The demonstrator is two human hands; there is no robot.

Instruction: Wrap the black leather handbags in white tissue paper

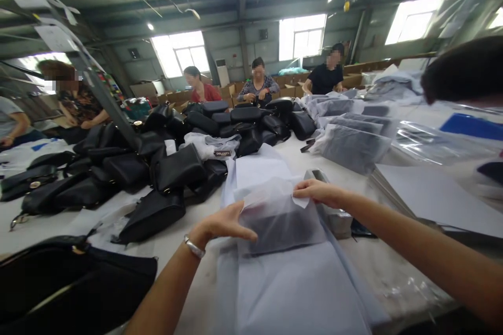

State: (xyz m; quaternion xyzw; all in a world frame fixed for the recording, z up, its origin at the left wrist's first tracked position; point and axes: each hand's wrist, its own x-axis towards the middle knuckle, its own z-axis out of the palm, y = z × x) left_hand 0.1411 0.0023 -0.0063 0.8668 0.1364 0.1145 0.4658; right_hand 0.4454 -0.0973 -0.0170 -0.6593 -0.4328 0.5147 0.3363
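Observation:
In front of me a dark bag (281, 225) lies under a sheet of thin white tissue paper (271, 193), its dark shape showing through. My right hand (320, 192) pinches the paper's upper right edge between thumb and fingers. At the left side of the wrapped bag rests my left hand (230, 222), thumb and fingers spread apart, with a metal bracelet at the wrist. Beneath the bag is a stack of white paper sheets (291, 288). A brand tag reading "DELUXITY" (222, 153) lies just beyond.
Black handbags (181, 167) are heaped on the left and across the middle. A large black bag (78, 282) lies near left. Wrapped bags (353, 141), clear plastic sleeves (428, 141) and a cardboard stack (436, 193) are on the right. Several people work around the table.

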